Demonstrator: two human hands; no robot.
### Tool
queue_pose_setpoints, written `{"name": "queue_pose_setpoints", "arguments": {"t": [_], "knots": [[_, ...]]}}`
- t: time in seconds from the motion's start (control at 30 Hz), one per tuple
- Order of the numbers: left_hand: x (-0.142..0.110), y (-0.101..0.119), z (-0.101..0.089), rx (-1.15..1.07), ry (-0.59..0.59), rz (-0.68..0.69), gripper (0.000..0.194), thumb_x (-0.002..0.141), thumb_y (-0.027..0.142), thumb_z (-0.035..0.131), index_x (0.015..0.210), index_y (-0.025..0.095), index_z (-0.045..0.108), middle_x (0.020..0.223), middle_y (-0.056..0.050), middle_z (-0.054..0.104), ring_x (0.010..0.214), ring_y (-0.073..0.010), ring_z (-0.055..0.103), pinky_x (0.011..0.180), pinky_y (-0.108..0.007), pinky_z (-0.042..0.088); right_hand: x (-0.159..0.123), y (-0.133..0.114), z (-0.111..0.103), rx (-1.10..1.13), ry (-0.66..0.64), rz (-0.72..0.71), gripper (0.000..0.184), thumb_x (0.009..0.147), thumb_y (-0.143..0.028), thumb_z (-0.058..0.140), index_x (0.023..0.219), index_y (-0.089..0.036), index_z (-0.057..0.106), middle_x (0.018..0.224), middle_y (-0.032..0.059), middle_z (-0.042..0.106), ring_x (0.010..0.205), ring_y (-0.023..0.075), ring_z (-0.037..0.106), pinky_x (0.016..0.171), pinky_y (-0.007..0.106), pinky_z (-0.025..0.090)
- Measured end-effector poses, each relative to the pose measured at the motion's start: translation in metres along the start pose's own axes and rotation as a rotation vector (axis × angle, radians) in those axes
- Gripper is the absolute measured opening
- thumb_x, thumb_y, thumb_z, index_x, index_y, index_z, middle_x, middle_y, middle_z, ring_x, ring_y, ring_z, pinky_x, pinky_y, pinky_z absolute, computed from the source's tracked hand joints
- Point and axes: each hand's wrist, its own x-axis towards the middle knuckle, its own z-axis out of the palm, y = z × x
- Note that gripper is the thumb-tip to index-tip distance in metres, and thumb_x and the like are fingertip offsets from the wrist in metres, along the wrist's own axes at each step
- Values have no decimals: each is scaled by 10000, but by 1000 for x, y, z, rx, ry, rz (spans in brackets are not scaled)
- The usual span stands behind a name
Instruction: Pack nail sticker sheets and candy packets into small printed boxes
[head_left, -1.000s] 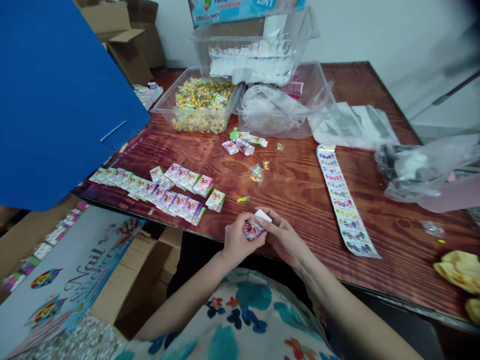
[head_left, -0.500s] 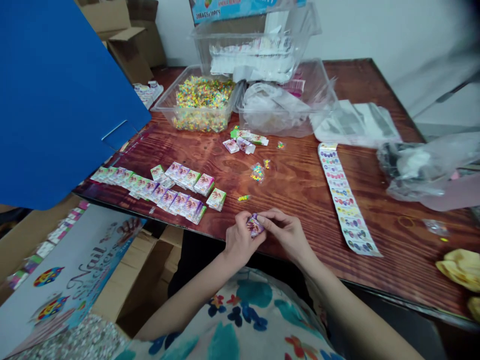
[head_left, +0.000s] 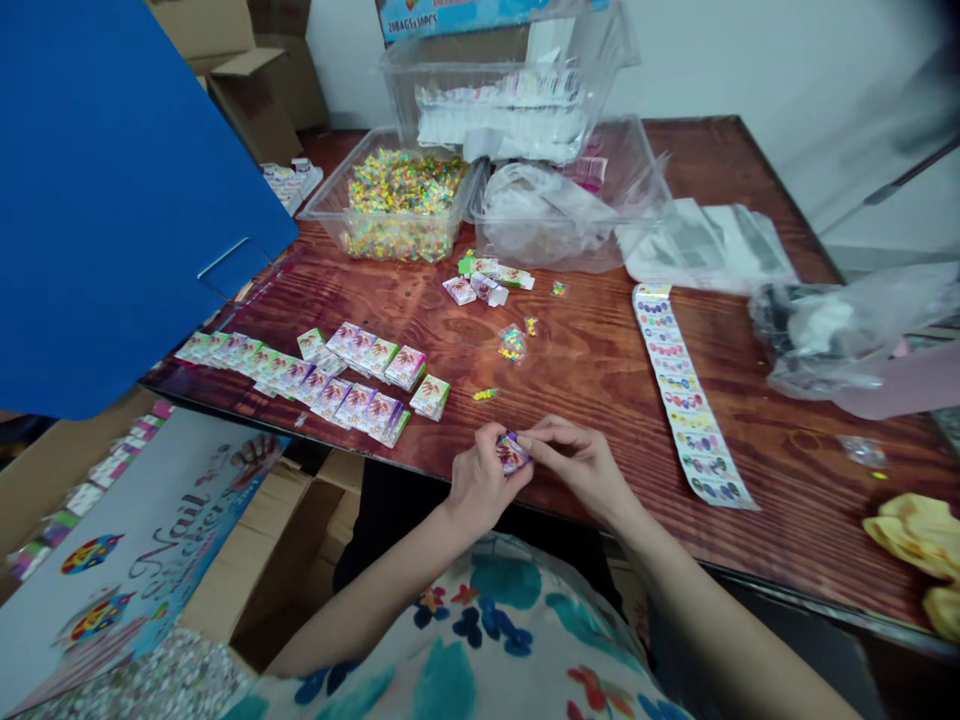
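Note:
Between my two hands, just over the table's front edge, is a small purple-and-white printed box [head_left: 511, 454]. My left hand [head_left: 481, 478] is closed around its left side and bottom. The thumb and fingers of my right hand [head_left: 574, 462] pinch its upper right corner, covering that end. Left of my hands, rows of similar small boxes [head_left: 352, 402] lie overlapping, in purple, green and pink. A little yellow-green candy-like packet [head_left: 485, 394] lies just beyond my hands, and small clear bags of coloured pieces [head_left: 512, 345] lie farther back. Several more boxes [head_left: 487, 285] are grouped behind them.
A clear tub of colourful packets [head_left: 397, 205] stands at the back, beside stacked clear tubs [head_left: 570, 225]. To the right lie a sticker strip [head_left: 686, 400], white sleeves [head_left: 712, 245], plastic bags [head_left: 817, 330] and yellow cloth [head_left: 915, 535]. A blue board [head_left: 135, 200] overhangs the left side.
Both hands keep the same grip on the small box, with only a slight shift of the fingers. The whole view has moved a little.

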Motion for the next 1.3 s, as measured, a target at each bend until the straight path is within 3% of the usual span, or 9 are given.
{"name": "queue_pose_setpoints", "arguments": {"t": [0.17,0.3,0.53,0.77,0.97,1.3], "knots": [[5,6,-7,-61,-15,-131,492,770,349,677,1121,216,360,876,-32,672,765,-228,706,642,-324,534,-4,-5,3,-113,-70,-157,186,868,-352,648,978,-264,771,832,42,646,783,158,613,721,290,510],[6,7,-11,-104,-8,-158,502,765,330,686,1113,224,341,885,-35,664,777,-230,702,643,-326,531,-13,-4,12,-123,-64,-191,263,913,-321,588,1142,-272,708,950,56,650,876,166,630,786,301,525],[13,11,-19,-350,7,-160,514,755,358,702,1069,232,315,888,0,590,758,-159,643,650,-266,485,-11,-3,-6,-97,-77,-61,346,878,-391,627,1198,-269,674,958,54,726,885,194,675,800,337,560],[18,11,-27,-548,-118,-156,468,747,269,686,1037,234,320,769,64,507,624,-92,527,601,-218,422,-7,-11,-22,-398,-121,-309,216,907,-290,584,1056,-266,739,959,59,747,863,201,703,778,319,572],[20,16,-33,-501,-170,-186,474,716,227,680,1026,239,321,772,64,522,650,-102,552,612,-219,409,-7,-19,-26,-529,-186,-483,240,886,-241,605,1100,-274,707,881,9,755,770,171,712,994,419,510],[26,25,-46,-365,-248,-208,445,716,258,679,991,247,330,723,71,535,637,-130,583,599,-231,405,-7,-21,-29,-598,-224,-532,249,920,-224,555,1121,-277,692,931,18,747,817,165,710,1030,439,494]]}}
